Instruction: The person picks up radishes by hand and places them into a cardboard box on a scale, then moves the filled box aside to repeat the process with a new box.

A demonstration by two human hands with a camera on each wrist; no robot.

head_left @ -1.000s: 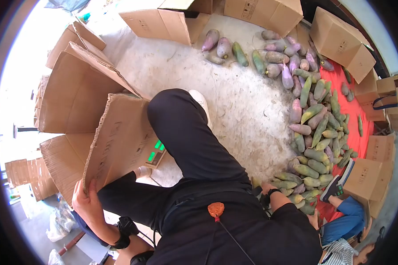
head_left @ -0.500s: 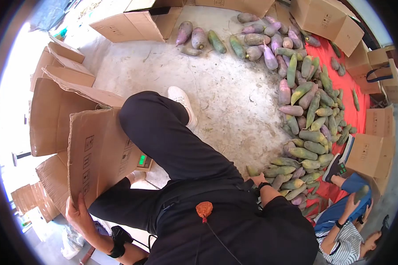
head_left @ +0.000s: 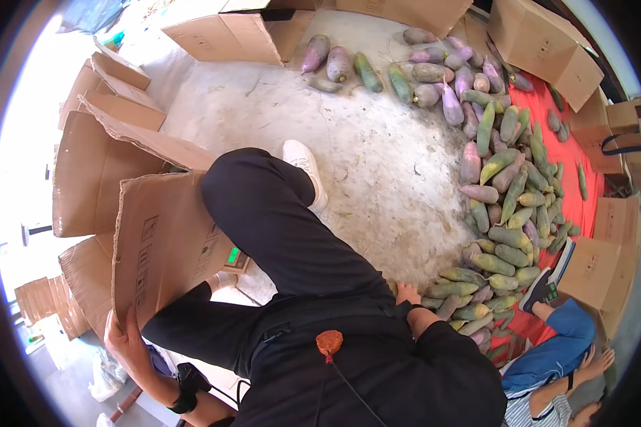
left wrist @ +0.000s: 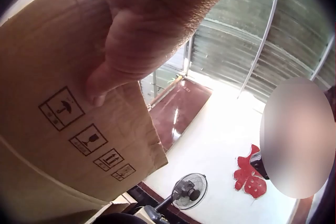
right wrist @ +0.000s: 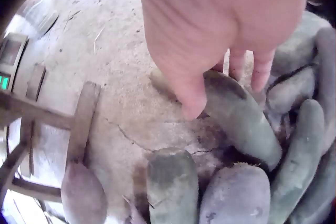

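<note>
In the head view my left hand point(head_left: 124, 345) grips the edge of a cardboard box flap point(head_left: 167, 249), the thumb lying over its printed face. The left wrist view shows the thumb point(left wrist: 100, 90) pressed beside the printed symbols on the cardboard point(left wrist: 105, 140). My right hand point(head_left: 407, 293) is low at the near end of a pile of radishes point(head_left: 506, 260). Close up, its thumb and fingers straddle a curved green radish point(right wrist: 244, 121), the thumb on the near side and the fingertips behind. More green and purple radishes lie around that hand.
A digital scale point(head_left: 235, 259) with a lit green display sits by my leg. Cardboard boxes point(head_left: 224, 39) line the back and right. Red sheeting point(head_left: 573, 203) lies under part of the pile. Another person point(head_left: 566, 356) crouches at right. A wooden frame point(right wrist: 84, 121) stands beside the radishes.
The head view has shifted. The box flap held by my left hand has swung to show more of its printed face. The other person's hand held a radish half a second ago and now looks spread.
</note>
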